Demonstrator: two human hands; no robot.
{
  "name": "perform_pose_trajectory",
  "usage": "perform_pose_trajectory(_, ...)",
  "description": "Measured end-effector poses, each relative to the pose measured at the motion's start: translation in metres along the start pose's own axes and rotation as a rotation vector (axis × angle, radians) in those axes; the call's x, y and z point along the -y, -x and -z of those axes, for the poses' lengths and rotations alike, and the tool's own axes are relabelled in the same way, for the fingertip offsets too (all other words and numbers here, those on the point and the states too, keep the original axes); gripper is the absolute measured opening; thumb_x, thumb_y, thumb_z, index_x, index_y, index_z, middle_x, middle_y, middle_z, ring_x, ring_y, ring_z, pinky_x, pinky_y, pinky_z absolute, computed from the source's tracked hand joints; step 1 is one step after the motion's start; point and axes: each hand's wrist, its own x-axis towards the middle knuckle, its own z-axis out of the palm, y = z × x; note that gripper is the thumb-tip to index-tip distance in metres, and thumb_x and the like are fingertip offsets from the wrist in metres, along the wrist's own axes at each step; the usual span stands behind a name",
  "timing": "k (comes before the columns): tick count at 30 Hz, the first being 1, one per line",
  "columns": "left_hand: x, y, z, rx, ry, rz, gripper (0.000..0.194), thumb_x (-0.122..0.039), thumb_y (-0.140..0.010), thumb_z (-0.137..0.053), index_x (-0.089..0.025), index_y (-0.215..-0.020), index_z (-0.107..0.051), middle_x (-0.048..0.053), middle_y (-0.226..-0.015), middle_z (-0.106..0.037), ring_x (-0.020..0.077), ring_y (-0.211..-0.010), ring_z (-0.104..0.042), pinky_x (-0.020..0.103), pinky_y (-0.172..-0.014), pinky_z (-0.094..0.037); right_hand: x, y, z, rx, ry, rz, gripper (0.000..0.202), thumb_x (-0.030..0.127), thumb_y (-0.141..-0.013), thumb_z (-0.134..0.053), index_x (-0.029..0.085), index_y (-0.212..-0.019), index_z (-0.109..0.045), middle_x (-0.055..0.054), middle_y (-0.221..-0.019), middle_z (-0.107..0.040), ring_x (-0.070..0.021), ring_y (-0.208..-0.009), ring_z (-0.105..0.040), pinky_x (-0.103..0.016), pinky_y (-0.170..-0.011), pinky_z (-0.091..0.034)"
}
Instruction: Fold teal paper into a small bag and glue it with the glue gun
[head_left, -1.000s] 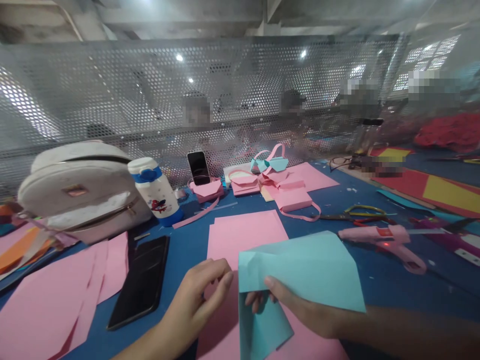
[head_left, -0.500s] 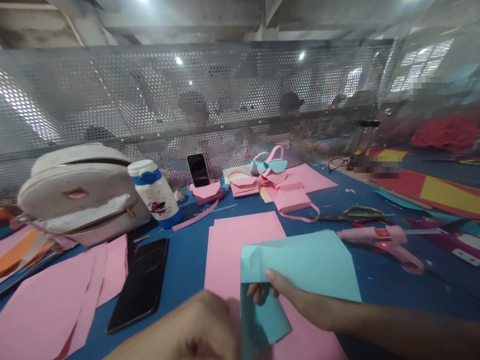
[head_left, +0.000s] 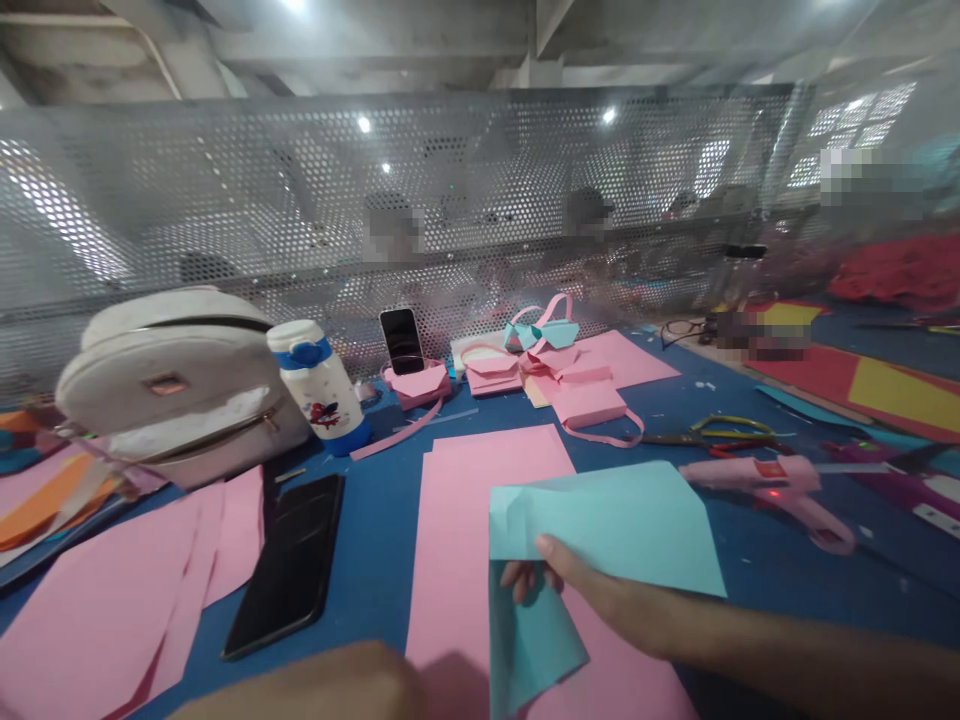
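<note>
My right hand (head_left: 566, 580) pinches a folded sheet of teal paper (head_left: 630, 520), thumb on the front and fingers curled behind and under its folded edge. One flap of the teal paper hangs down beneath the fingers. Below it lie sheets of pink paper (head_left: 454, 540) on the blue table (head_left: 375, 560). At the bottom edge shows part of my left hand (head_left: 360, 685), its fingers hidden below the frame, near a black phone (head_left: 289, 565). Just past the teal paper's right end is a pink hot glue gun (head_left: 780, 490) with a small red light lit.
More pink paper (head_left: 112, 590) lies at the left, before a white backpack (head_left: 187, 390) and a bottle (head_left: 319, 390). Small pink paper bags (head_left: 589, 400) and a propped phone (head_left: 401, 340) stand at the back, against a perforated metal screen (head_left: 480, 180). Scissors (head_left: 727, 430) lie behind the glue gun.
My left hand has dropped lower, mostly out of the frame. The right hand keeps its hold on the teal paper. The whole view has shifted slightly.
</note>
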Motion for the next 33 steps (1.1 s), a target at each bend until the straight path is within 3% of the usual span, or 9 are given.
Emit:
perform_pose_trajectory(3, -0.014, -0.026, 0.002, 0.212, 0.036, -0.009, 0.017, -0.026, -0.094, -0.060, -0.031, -0.090, -0.075, 0.001, -0.079, -0.074, 0.0186, -0.073, -0.071, 0.026, -0.068, -0.056, -0.003, 0.000, 0.002, 0.061, 0.004, -0.029, 0.062, 0.062, -0.100, -0.032, 0.016, -0.104, -0.074, -0.011, -0.101, -0.073, -0.0236, -0.098, -0.067, -0.042, -0.097, -0.050)
perform_pose_trajectory(5, -0.021, -0.040, -0.002, 0.068, 0.020, 0.037, 0.018, -0.027, -0.099, -0.053, -0.031, -0.106, -0.069, 0.001, -0.098, -0.074, 0.0183, -0.092, -0.070, 0.026, -0.083, -0.056, -0.003, 0.001, 0.005, 0.120, 0.059, -0.019, 0.055, 0.060, -0.099, -0.037, 0.019, -0.117, -0.069, -0.010, -0.118, -0.071, -0.0248, -0.114, -0.063, -0.044, -0.106, -0.044)
perform_pose_trajectory(8, -0.019, -0.047, -0.018, -0.114, -0.125, 0.002, 0.069, -0.045, -0.085, -0.072, -0.034, -0.145, -0.040, 0.008, -0.156, -0.036, 0.0323, -0.142, -0.038, 0.046, -0.111, -0.042, 0.000, 0.000, 0.009, 0.208, 0.196, 0.076, 0.052, 0.051, -0.097, -0.052, 0.023, -0.141, -0.053, -0.009, -0.146, -0.053, -0.0252, -0.136, -0.047, -0.044, -0.116, -0.033)
perform_pose_trajectory(11, -0.002, -0.044, -0.035, -0.080, -0.195, 0.005, 0.081, -0.036, -0.092, -0.063, -0.034, -0.156, -0.013, 0.008, -0.166, -0.012, 0.0336, -0.150, -0.019, 0.055, -0.116, -0.031, 0.002, -0.001, 0.009, 0.302, 0.435, 0.235, 0.062, 0.037, -0.090, -0.065, 0.020, -0.147, -0.045, -0.011, -0.156, -0.041, -0.0259, -0.145, -0.035, -0.042, -0.119, -0.028)
perform_pose_trajectory(14, 0.020, -0.044, -0.042, -0.044, -0.170, 0.023, 0.079, -0.024, -0.096, -0.054, -0.035, -0.156, -0.005, 0.007, -0.165, -0.018, 0.0305, -0.150, -0.021, 0.054, -0.118, -0.029, 0.002, -0.003, 0.006, 0.394, 0.601, 0.365, 0.056, 0.026, -0.091, -0.062, 0.017, -0.144, -0.050, -0.012, -0.150, -0.049, -0.0239, -0.143, -0.038, -0.039, -0.119, -0.029)
perform_pose_trajectory(20, 0.048, -0.054, -0.042, -0.134, 0.020, 0.160, 0.055, -0.026, -0.101, -0.044, -0.032, -0.152, -0.023, 0.007, -0.154, -0.042, 0.0264, -0.141, -0.042, 0.049, -0.116, -0.036, 0.001, -0.008, 0.005, 0.368, 0.651, 0.645, 0.035, 0.011, -0.089, -0.048, 0.011, -0.119, -0.066, -0.012, -0.117, -0.072, -0.0215, -0.114, -0.063, -0.032, -0.101, -0.048)
perform_pose_trajectory(24, 0.046, -0.057, -0.043, -0.240, 0.045, 0.141, 0.056, -0.025, -0.101, -0.042, -0.031, -0.152, -0.020, 0.010, -0.156, -0.037, 0.0270, -0.142, -0.040, 0.051, -0.114, -0.039, 0.002, -0.007, 0.013, 0.188, 0.664, 0.921, 0.037, 0.003, -0.082, -0.043, 0.016, -0.110, -0.063, -0.007, -0.093, -0.074, -0.0198, -0.093, -0.067, -0.032, -0.086, -0.053)
perform_pose_trajectory(28, 0.028, -0.049, -0.045, -0.441, -0.237, -0.057, 0.060, -0.013, -0.097, -0.046, -0.030, -0.151, -0.027, 0.011, -0.157, -0.030, 0.0295, -0.146, -0.030, 0.053, -0.116, -0.034, 0.001, -0.003, 0.026, -0.301, 0.700, 1.018, 0.041, -0.001, -0.079, -0.044, 0.021, -0.111, -0.059, -0.006, -0.101, -0.065, -0.0205, -0.102, -0.059, -0.037, -0.093, -0.047)
perform_pose_trajectory(33, 0.014, -0.040, -0.059, -0.008, -0.439, -0.292, 0.049, -0.020, -0.099, -0.045, -0.024, -0.148, -0.036, 0.011, -0.153, -0.042, 0.0265, -0.142, -0.040, 0.048, -0.117, -0.034, -0.002, -0.014, 0.038, -0.770, 0.532, 0.761, 0.034, 0.009, -0.089, -0.048, 0.025, -0.118, -0.051, -0.009, -0.121, -0.049, -0.0250, -0.121, -0.047, -0.048, -0.106, -0.036)
